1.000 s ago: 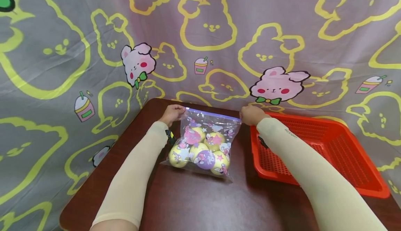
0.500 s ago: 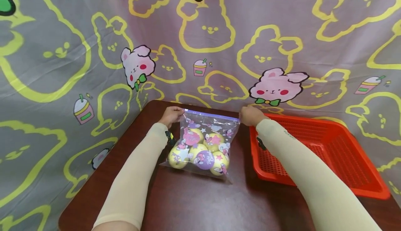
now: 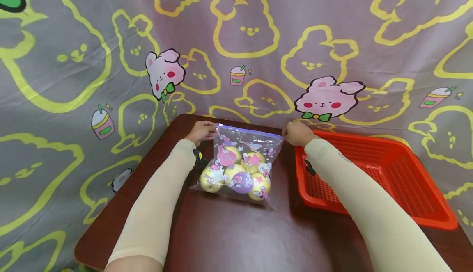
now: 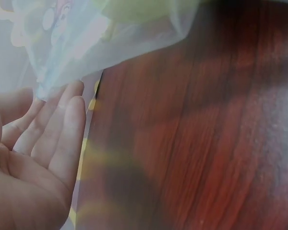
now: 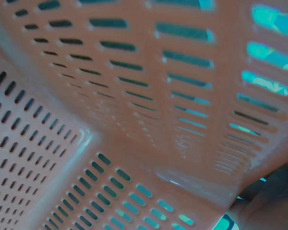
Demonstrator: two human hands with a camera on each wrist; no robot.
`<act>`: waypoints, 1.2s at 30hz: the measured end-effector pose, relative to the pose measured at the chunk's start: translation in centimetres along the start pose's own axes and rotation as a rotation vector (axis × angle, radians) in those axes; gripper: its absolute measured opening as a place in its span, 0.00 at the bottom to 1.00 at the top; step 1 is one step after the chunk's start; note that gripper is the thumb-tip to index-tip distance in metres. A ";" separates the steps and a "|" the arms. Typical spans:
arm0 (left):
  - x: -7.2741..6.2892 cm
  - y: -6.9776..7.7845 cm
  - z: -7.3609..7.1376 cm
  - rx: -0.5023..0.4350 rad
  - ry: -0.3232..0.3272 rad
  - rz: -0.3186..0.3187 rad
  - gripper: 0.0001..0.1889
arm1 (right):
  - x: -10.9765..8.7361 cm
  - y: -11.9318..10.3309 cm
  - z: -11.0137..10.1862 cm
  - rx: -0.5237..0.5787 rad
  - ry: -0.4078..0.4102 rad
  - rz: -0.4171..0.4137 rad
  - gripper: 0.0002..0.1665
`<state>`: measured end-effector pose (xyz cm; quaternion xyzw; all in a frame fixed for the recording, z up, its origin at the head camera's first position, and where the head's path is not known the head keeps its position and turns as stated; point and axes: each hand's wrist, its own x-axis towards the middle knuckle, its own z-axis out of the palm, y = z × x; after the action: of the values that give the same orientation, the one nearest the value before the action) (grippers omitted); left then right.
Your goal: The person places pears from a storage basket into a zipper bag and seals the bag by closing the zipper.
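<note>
A clear zip bag (image 3: 240,140) with a purple zip strip and pink, white and purple cartoon prints rests on the dark wooden table. Inside it lie several round yellow fruits (image 3: 211,180), partly covered by the prints; their exact kind is hard to tell. My left hand (image 3: 201,132) pinches the bag's top left corner, by the white slider. In the left wrist view, thumb and fingertips of the left hand (image 4: 43,143) meet at the bag's edge. My right hand (image 3: 298,133) grips the top right corner, its fingertips hidden. The zip strip stretches between both hands.
A red perforated plastic basket (image 3: 369,138) stands on the right of the table (image 3: 236,239), under my right forearm. Its slotted walls (image 5: 110,72) fill most of the right wrist view. A printed curtain (image 3: 258,71) hangs behind and to the left.
</note>
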<state>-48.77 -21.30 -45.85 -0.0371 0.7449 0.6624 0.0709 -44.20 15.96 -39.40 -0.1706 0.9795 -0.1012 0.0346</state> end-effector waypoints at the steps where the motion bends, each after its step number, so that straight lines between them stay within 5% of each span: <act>1: -0.1 0.1 0.0 -0.005 -0.005 0.000 0.13 | -0.2 0.0 0.0 0.007 0.004 0.009 0.08; 6: -0.8 0.5 -0.2 0.042 -0.009 -0.004 0.15 | -1.3 0.5 0.1 0.018 0.042 -0.008 0.10; 13: -2.3 1.1 -1.5 0.241 -0.065 0.050 0.18 | -2.9 1.9 -0.5 0.081 0.098 -0.025 0.11; 26: -6.3 4.7 -5.5 0.865 -0.132 0.247 0.14 | -8.1 4.9 -3.6 0.121 0.095 0.059 0.18; 36: -10.1 6.6 -8.9 0.948 -0.117 0.249 0.16 | -13.1 8.0 -5.1 0.036 0.070 0.071 0.14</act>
<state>-40.33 -29.77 -36.82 0.1259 0.9578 0.2550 0.0421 -35.04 28.70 -35.63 -0.1316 0.9836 -0.1235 0.0068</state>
